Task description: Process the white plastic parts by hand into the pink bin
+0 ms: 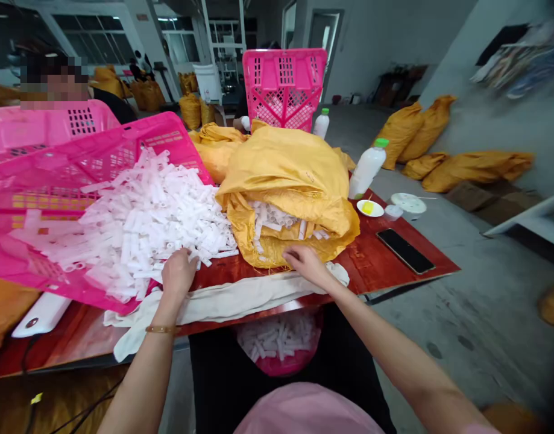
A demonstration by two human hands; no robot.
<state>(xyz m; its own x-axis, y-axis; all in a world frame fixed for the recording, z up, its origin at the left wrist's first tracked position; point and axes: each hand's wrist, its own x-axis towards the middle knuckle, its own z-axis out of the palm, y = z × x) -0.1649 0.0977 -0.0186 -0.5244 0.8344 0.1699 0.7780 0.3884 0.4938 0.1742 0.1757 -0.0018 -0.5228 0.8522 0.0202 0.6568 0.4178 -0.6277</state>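
Note:
My left hand [179, 274] rests closed at the front edge of a heap of small white plastic tubes [150, 217] spilling from a tilted pink crate [55, 199]. What its fingers hold is hidden. My right hand [306, 263] lies knuckles up at the mouth of an open yellow woven sack [286, 181] with more white tubes inside, fingers curled at the sack's lower edge. A white cloth [226, 298] is spread along the red table's near edge under both hands. A pink bowl of tubes [279, 340] sits on my lap below the table.
A black phone [405, 250], a white bottle with green cap [367, 169], a small dish [370, 208] and a lid [408, 202] lie on the table's right side. Another pink crate [284, 87] stands behind. A person sits at far left. Yellow sacks line the floor.

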